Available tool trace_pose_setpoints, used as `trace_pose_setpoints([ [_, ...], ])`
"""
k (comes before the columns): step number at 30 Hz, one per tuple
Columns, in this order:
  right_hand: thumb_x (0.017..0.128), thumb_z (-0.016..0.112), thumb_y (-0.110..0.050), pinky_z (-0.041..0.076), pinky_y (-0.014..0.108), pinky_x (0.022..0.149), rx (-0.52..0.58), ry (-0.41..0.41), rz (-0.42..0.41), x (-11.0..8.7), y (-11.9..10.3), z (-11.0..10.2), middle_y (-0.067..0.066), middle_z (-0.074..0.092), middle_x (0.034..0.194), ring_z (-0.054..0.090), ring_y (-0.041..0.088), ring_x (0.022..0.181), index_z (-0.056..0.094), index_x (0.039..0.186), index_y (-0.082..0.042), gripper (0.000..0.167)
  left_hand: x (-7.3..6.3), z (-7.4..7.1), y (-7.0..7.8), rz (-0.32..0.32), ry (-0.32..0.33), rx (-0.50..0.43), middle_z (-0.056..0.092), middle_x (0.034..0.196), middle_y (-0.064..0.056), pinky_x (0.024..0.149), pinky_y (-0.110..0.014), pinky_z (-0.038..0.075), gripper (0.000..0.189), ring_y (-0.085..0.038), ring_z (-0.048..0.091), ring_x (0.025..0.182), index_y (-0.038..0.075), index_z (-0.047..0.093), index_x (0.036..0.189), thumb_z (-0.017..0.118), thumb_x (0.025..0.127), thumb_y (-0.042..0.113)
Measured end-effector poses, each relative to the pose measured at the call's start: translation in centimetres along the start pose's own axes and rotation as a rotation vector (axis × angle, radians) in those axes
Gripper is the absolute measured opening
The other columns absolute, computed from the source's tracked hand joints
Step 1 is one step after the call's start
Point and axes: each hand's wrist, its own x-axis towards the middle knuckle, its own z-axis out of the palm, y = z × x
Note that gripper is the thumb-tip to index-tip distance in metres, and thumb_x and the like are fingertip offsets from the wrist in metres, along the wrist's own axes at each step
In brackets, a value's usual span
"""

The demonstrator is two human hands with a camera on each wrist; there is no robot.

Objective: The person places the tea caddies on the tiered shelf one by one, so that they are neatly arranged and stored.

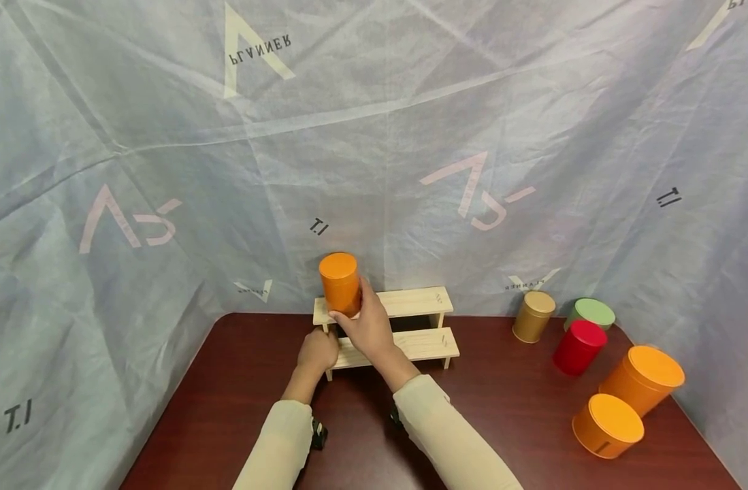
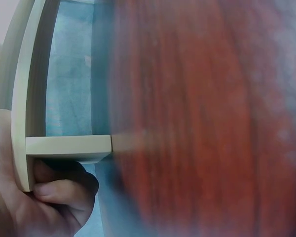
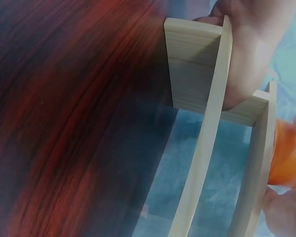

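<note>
My right hand [image 1: 369, 327] grips a tall orange canister [image 1: 339, 282], thumb and fingers on either side near its base. The canister is upright at the left end of the upper step of a pale two-step wooden stand [image 1: 413, 304]. In the right wrist view, the canister [image 3: 286, 158] shows right at the upper board's surface, partly hidden by the board. My left hand [image 1: 318, 350] holds the stand's left end, and in the left wrist view its fingers [image 2: 64, 191] curl under the end of a wooden board [image 2: 20, 123].
On the right of the dark red table [image 1: 502, 422] stand a gold canister [image 1: 534, 318], a green one [image 1: 591, 311], a red one [image 1: 580, 347], a large orange one [image 1: 640, 381] and a short orange one [image 1: 608, 427]. A grey printed sheet [image 1: 374, 170] hangs behind the table.
</note>
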Motion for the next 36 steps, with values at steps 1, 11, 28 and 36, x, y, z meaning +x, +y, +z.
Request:
trace_pose_setpoints([
  [1, 0.09, 0.086, -0.035, 0.054, 0.047, 0.11, 0.026, -0.009, 0.007, 0.0, 0.0, -0.1, 0.012, 0.056, 0.153, 0.062, 0.03, 0.135, 0.031, 0.164, -0.014, 0.094, 0.0, 0.0, 0.0, 0.0, 0.002, 0.006, 0.072, 0.096, -0.026, 0.067, -0.048, 0.057, 0.058, -0.037, 0.071, 0.077, -0.006, 0.071, 0.122, 0.031, 0.115, 0.035],
  [11, 0.09, 0.086, -0.026, 0.049, 0.043, 0.117, 0.149, -0.047, 0.057, -0.3, 0.6, -0.6, 0.021, 0.043, 0.162, 0.053, 0.035, 0.146, 0.024, 0.167, -0.007, 0.101, -0.1, 0.2, 0.1, -0.006, -0.019, 0.028, 0.067, 0.094, -0.021, 0.063, -0.043, 0.056, 0.054, -0.033, 0.067, 0.073, -0.008, 0.067, 0.131, 0.032, 0.114, 0.03],
  [28, 0.094, 0.082, -0.019, 0.046, 0.042, 0.119, 0.231, -0.053, 0.037, -0.4, 0.8, -0.6, 0.02, 0.055, 0.152, 0.056, 0.031, 0.144, 0.021, 0.168, -0.012, 0.096, -0.1, -0.1, -0.3, -0.05, -0.025, -0.022, 0.066, 0.088, -0.019, 0.061, -0.039, 0.052, 0.056, -0.028, 0.063, 0.067, -0.009, 0.065, 0.132, 0.033, 0.112, 0.033],
  [36, 0.094, 0.082, -0.018, 0.043, 0.049, 0.122, 0.245, -0.068, 0.039, -0.6, 0.4, -1.0, 0.022, 0.047, 0.154, 0.05, 0.038, 0.147, 0.021, 0.168, -0.01, 0.097, 0.0, -0.2, -0.1, -0.041, -0.035, 0.003, 0.069, 0.109, -0.026, 0.068, -0.044, 0.056, 0.055, -0.033, 0.068, 0.079, -0.012, 0.066, 0.129, 0.035, 0.114, 0.032],
])
